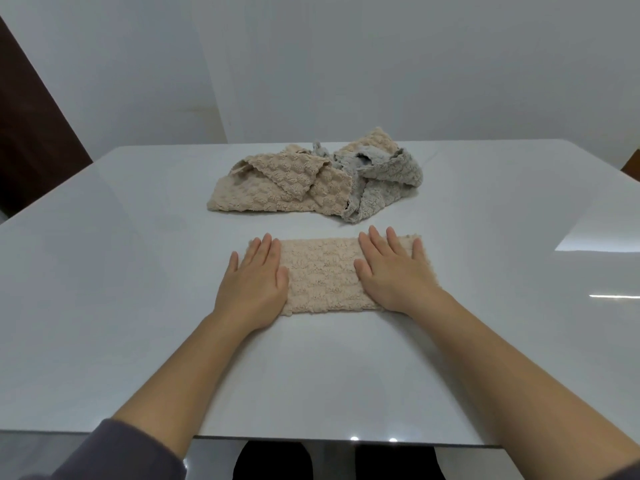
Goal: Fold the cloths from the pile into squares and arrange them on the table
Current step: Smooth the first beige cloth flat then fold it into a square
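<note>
Beige cloth (323, 273) folded into a strip, lying flat near the table's (104, 271) front edge. Left hand (254, 277) and right hand (394, 271) press its ends, fingers straight, palms down. Pile (311, 183) of beige and grey cloths sits beyond, toward the far edge.

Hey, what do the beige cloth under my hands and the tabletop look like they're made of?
The beige cloth looks like a soft plush fabric, perhaps microfibre or coral fleece. It is matte, with a nubby, bubbled pile, but the exact fibre can't be told. The table has a hard, glossy white top, possibly lacquered board, glass or stone, and it shows sharp bright reflections.
</note>
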### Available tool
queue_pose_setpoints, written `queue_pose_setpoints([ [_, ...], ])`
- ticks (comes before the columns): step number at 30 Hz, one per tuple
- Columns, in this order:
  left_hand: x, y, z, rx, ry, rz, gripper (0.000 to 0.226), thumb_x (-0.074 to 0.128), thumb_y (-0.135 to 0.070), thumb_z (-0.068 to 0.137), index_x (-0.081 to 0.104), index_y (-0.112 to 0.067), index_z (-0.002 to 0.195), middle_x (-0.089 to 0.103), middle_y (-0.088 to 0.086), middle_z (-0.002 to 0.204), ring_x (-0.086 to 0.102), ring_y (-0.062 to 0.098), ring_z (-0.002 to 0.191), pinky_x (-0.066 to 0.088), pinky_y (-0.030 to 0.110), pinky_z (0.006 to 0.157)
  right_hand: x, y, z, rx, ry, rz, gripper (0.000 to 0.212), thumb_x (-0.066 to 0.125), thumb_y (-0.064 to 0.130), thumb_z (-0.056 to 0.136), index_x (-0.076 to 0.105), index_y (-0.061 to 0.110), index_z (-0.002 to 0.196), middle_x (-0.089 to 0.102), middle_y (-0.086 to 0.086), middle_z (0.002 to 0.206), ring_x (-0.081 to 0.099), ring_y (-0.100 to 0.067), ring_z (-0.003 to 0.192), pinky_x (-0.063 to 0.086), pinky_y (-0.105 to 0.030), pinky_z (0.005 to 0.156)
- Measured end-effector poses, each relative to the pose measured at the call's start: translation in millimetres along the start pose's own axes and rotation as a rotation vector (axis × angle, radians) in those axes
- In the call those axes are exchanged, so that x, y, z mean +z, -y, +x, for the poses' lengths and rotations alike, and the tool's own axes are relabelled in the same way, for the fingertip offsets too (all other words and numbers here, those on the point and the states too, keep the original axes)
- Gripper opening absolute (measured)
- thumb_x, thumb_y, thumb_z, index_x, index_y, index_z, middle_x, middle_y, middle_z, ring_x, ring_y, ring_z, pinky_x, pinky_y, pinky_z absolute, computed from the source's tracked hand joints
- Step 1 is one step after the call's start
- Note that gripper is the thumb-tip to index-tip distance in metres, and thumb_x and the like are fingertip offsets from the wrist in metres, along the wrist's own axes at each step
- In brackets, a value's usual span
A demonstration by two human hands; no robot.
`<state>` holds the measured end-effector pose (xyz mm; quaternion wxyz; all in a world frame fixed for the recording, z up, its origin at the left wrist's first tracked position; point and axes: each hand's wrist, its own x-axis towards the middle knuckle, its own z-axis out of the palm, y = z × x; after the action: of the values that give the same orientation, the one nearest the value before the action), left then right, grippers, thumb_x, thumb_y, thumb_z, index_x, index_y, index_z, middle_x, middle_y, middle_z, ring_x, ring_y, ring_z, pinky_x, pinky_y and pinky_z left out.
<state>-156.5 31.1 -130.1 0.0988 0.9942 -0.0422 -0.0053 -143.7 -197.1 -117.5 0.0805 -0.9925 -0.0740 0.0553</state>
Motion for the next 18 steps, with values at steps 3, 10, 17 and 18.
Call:
queue_pose_setpoints([
  [3,1,0,1,0.003,-0.011,0.001,0.057,0.012,-0.035,0.102,-0.002,-0.018,0.155,-0.008,-0.004,0.162,-0.010,0.010,0.148,-0.005,0.038,0.121,-7,22,-3,-0.044,-0.052,0.030,0.060,0.010,0.043,0.103,-0.005,0.022,0.156,-0.014,0.002,0.162,-0.017,-0.022,0.148,-0.010,-0.057,0.117],
  [10,1,0,1,0.008,-0.001,0.004,0.057,0.014,-0.033,0.102,0.000,-0.016,0.155,-0.007,-0.004,0.162,-0.009,0.010,0.148,-0.004,0.041,0.120,17,82,6,-0.234,-0.040,0.011,0.057,0.014,0.037,0.103,0.001,0.020,0.156,-0.007,0.005,0.164,-0.011,-0.018,0.150,-0.008,-0.054,0.118],
  [17,2,1,0,0.006,-0.007,0.003,0.058,0.013,-0.034,0.102,-0.002,-0.017,0.155,-0.008,-0.004,0.162,-0.011,0.010,0.148,-0.006,0.041,0.120,13,37,-2,-0.139,-0.035,0.004,0.058,0.011,0.043,0.103,0.000,0.023,0.156,-0.008,0.008,0.163,-0.010,-0.014,0.150,-0.007,-0.049,0.120],
  [18,2,1,1,0.007,-0.007,0.003,0.058,0.013,-0.035,0.102,-0.003,-0.017,0.155,-0.009,-0.004,0.162,-0.011,0.010,0.148,-0.007,0.041,0.120,11,27,-4,-0.115,-0.035,0.002,0.058,0.011,0.043,0.103,0.000,0.023,0.156,-0.008,0.007,0.163,-0.010,-0.014,0.150,-0.007,-0.048,0.120],
])
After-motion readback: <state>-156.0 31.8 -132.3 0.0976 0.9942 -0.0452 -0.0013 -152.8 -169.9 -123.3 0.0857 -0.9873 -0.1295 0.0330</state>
